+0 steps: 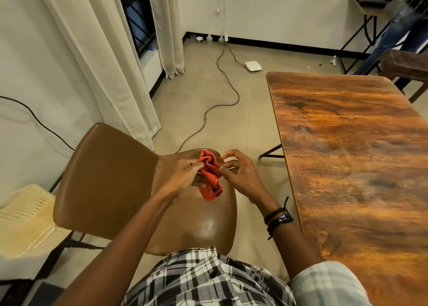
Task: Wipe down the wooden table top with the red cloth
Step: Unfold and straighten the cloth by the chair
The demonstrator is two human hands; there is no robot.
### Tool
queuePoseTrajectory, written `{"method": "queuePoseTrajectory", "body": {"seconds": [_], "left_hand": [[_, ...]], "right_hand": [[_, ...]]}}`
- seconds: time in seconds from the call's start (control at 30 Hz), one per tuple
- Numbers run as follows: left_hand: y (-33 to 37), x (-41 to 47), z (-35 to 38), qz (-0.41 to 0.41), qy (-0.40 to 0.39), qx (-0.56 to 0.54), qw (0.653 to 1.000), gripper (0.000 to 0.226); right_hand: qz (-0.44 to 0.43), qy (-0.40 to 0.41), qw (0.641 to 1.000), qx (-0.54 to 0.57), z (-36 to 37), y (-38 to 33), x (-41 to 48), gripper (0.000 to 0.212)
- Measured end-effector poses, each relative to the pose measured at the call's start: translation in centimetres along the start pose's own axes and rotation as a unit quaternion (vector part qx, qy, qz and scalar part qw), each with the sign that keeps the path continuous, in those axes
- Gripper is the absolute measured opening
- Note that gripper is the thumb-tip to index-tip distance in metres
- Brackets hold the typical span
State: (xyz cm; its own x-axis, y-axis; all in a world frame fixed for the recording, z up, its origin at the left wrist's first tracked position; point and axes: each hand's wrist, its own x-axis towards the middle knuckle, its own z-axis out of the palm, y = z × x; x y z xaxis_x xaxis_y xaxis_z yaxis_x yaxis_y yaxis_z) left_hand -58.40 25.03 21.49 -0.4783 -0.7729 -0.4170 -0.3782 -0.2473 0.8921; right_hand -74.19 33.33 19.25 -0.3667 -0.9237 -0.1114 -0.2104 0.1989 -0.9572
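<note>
Head view. I see the cloth (210, 175) bunched, held over the brown chair (185, 213), well left of the counter (352, 167). Left hand (185, 171) pinches its left side, fingers closed on the fabric; right hand (238, 170) touches the right edge with thumb and forefinger, the other fingers curled loose. Counter unwiped, I judge. Risks: the loose right grip lets the cloth drop onto the chair; a wadded cloth wipes only a narrow strip and misses the far corners.
</note>
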Motion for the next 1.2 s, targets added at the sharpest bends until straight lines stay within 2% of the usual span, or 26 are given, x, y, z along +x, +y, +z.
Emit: {"method": "queuePoseTrajectory", "body": {"seconds": [0.1,0.27,0.37,0.43,0.53,0.67,0.8,0.93,1.03,1.1,1.2], "left_hand": [[0.0,-0.1,0.2,-0.007,0.036,-0.028,0.999,0.026],[0.4,-0.3,1.3,-0.005,0.071,-0.039,0.997,0.03],[0.4,-0.3,1.3,-0.003,0.089,-0.036,0.995,0.026],[0.6,-0.5,1.0,-0.009,0.055,-0.057,0.997,0.021],[1.1,-0.9,0.5,-0.009,-0.006,-0.069,0.998,0.024],[1.3,-1.4,0.2,0.013,-0.042,-0.071,0.997,0.023],[2.1,-0.8,0.2,0.011,0.019,-0.078,0.997,0.024],[3.0,-0.4,-0.8,0.005,0.019,-0.06,0.998,0.014],[3.7,-0.6,-1.5,0.027,0.08,-0.016,0.996,0.017],[3.6,-0.5,-2.4,0.057,0.14,0.057,0.987,0.018],[3.3,-0.8,-4.0,0.104,0.171,0.186,0.962,0.005]], "right_hand": [[-0.009,0.011,1.0,-0.027,-0.5,0.3,-0.5,0.016],[-0.04,-0.068,0.997,-0.022,0.8,0.2,-2.2,0.015],[-0.037,-0.065,0.996,-0.038,1.2,0.1,-2.4,0.032],[-0.046,-0.045,0.997,-0.038,1.2,-0.2,-2.1,0.024],[-0.043,-0.012,0.999,-0.009,0.5,-1.1,-1.3,0.027],[-0.018,-0.029,0.998,0.05,-0.8,-2.9,-0.3,0.034],[-0.024,-0.054,0.997,0.039,-1.3,-4.7,0.6,0.043],[-0.023,-0.108,0.992,0.052,-2.6,-5.5,1.6,0.042],[-0.032,-0.104,0.991,0.075,-3.8,-5.7,1.9,0.037],[-0.062,-0.055,0.996,0.017,-5.0,-6.0,2.3,0.029],[-0.109,0.01,0.981,-0.158,-6.2,-6.8,3.0,0.02]]}}
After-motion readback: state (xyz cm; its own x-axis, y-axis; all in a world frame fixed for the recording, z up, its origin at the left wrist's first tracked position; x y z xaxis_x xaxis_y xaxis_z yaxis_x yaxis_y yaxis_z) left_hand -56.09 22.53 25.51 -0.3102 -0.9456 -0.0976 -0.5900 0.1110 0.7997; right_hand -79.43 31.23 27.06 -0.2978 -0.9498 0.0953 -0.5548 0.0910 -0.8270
